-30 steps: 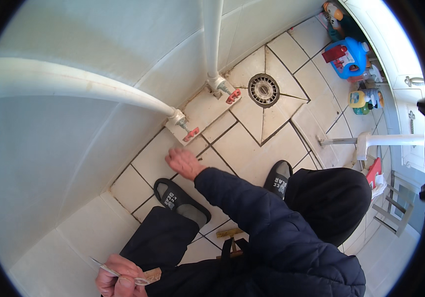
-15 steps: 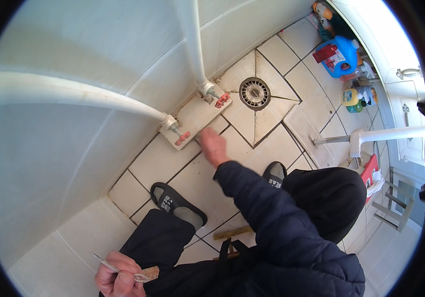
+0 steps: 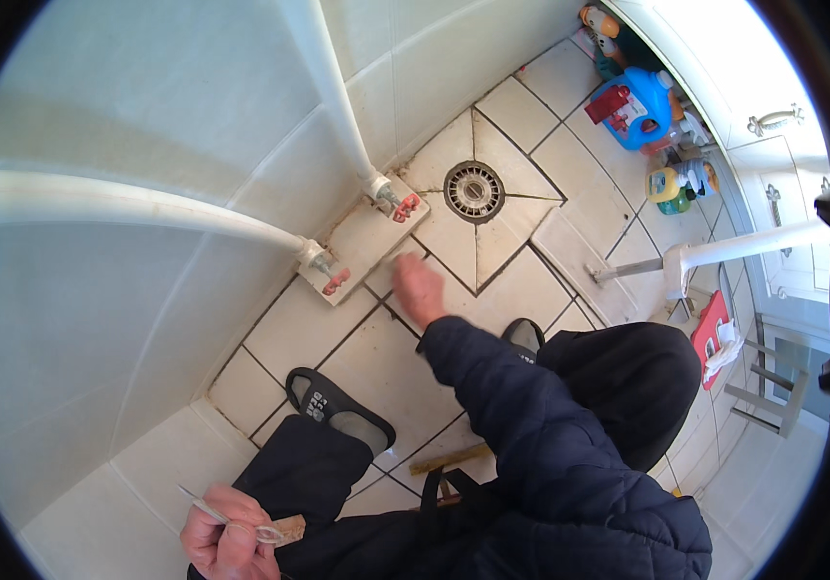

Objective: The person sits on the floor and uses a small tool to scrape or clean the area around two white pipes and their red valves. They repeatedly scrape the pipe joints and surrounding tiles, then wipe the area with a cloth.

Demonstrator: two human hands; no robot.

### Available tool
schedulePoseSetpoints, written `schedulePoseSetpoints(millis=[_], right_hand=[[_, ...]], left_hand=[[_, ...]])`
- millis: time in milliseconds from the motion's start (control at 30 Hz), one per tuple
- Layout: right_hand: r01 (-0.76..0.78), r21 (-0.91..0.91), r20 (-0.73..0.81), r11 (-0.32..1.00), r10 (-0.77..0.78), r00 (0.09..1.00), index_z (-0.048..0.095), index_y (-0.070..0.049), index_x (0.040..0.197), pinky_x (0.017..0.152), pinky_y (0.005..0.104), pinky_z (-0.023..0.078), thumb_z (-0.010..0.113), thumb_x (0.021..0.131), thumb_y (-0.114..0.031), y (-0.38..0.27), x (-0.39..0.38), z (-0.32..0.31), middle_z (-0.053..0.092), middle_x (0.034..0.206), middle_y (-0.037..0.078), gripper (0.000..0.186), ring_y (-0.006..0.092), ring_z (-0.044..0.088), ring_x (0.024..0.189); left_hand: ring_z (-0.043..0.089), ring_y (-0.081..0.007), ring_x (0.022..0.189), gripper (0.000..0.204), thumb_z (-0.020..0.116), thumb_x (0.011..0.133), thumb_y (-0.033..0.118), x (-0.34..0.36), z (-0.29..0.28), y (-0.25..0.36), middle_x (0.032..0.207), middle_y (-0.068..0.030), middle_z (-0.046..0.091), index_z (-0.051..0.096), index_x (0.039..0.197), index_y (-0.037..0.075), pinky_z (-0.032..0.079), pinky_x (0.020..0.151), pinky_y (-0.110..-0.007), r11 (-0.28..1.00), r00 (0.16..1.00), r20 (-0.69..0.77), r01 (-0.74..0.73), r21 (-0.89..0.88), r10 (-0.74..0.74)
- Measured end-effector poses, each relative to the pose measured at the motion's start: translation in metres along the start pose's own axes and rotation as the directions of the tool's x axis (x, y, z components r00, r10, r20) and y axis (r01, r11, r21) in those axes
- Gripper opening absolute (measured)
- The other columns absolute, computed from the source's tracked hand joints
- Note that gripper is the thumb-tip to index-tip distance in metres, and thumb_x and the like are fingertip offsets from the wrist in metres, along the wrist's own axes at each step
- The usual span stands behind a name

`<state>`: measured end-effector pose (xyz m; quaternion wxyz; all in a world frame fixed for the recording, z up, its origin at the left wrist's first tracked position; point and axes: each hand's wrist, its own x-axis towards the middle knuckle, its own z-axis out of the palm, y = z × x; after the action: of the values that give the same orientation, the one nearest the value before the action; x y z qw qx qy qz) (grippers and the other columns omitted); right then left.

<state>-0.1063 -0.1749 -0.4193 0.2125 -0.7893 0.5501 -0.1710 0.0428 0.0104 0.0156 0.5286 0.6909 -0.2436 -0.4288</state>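
My right hand (image 3: pixel 419 292) reaches down over the tiled floor (image 3: pixel 371 350), just right of a low tiled ledge (image 3: pixel 364 230). Its fingers are curled and point away from me; anything in them is hidden beneath the hand. At the lower left, my left hand (image 3: pixel 228 537) is closed over my thigh. It grips a thin, pale rod (image 3: pixel 204 507) with a pointed end sticking out to the left and a looped end by the fingers. A small tan, flat piece (image 3: pixel 289 530) also juts from that hand. Dark joints run between the floor tiles.
Two white pipes (image 3: pixel 337 106) with red valve handles (image 3: pixel 336 281) come down to the ledge. Beyond lies a round floor drain (image 3: pixel 474 192). A blue jug (image 3: pixel 639 108) and bottles (image 3: pixel 663 184) stand by white cabinets. My slippered foot (image 3: pixel 333 404) is nearby.
The whole view has shifted, moving the floor and pipes leftward in it. My right hand is a little farther right of the ledge. The left hand keeps its hold on the rod.
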Motion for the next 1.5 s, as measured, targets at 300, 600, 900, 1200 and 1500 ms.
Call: schedulePoseSetpoints(millis=[300,600,900,1200,1500], right_hand=[[0.341,0.029,0.055,0.94,-0.342,0.938,0.058,-0.01,0.096,0.068,0.0438,0.051,0.057,0.084,-0.012,-0.005,-0.039,-0.001,0.056,0.088,0.01,0.012,0.0283,0.062,0.085],[-0.186,0.207,-0.17,0.96,0.223,0.96,0.056,-0.005,0.102,0.072,0.0522,0.05,0.06,0.088,-0.011,0.038,0.02,-0.062,0.063,0.092,0.019,0.015,0.0417,0.064,0.086],[-0.442,0.251,0.024,0.861,0.451,0.892,0.059,-0.006,0.107,0.078,0.052,0.052,0.061,0.087,-0.019,0.018,-0.059,-0.082,0.067,0.097,0.02,0.024,0.0405,0.066,0.093],[0.259,0.061,0.085,0.964,-0.263,0.961,0.057,-0.009,0.1,0.065,0.0469,0.054,0.058,0.087,-0.012,-0.056,-0.11,-0.06,0.06,0.086,0.015,0.014,0.0335,0.066,0.078],[0.528,0.026,0.438,0.849,-0.485,0.757,0.058,-0.01,0.095,0.068,0.0423,0.055,0.055,0.088,-0.016,-0.007,-0.122,-0.012,0.058,0.092,0.013,0.01,0.0302,0.065,0.086]], left_hand=[[0.033,-0.0055,0.047,0.012,0.052,0.096,0.01,-0.011,0.01,-0.007,0.079,-0.004,0.047,0.052,0.085,0.005,0.032,0.042,-0.02,0.999,0.988,-0.153,-0.028,0.015,0.03],[0.039,-0.0048,0.052,0.016,0.052,0.098,0.008,-0.004,0.016,0.006,0.078,-0.0018,0.05,0.051,0.083,0.007,0.031,0.046,-0.02,0.997,0.991,-0.108,-0.077,-0.006,0.076],[0.042,-0.0054,0.055,0.012,0.059,0.099,0.015,-0.03,0.009,0.009,0.071,-0.0007,0.053,0.06,0.092,0.004,0.032,0.05,-0.021,0.983,0.988,-0.092,-0.134,-0.126,0.123],[0.041,-0.0057,0.053,0.013,0.056,0.099,0.012,-0.03,0.038,0.019,0.076,-0.0012,0.054,0.06,0.089,0.004,0.03,0.048,-0.021,0.974,0.985,-0.07,-0.167,-0.156,0.158],[0.04,-0.0058,0.052,0.01,0.057,0.095,0.01,0.013,0.061,0.017,0.082,-0.0055,0.054,0.056,0.089,0.002,0.033,0.046,-0.021,0.995,0.993,0.059,-0.1,-0.008,0.101]])
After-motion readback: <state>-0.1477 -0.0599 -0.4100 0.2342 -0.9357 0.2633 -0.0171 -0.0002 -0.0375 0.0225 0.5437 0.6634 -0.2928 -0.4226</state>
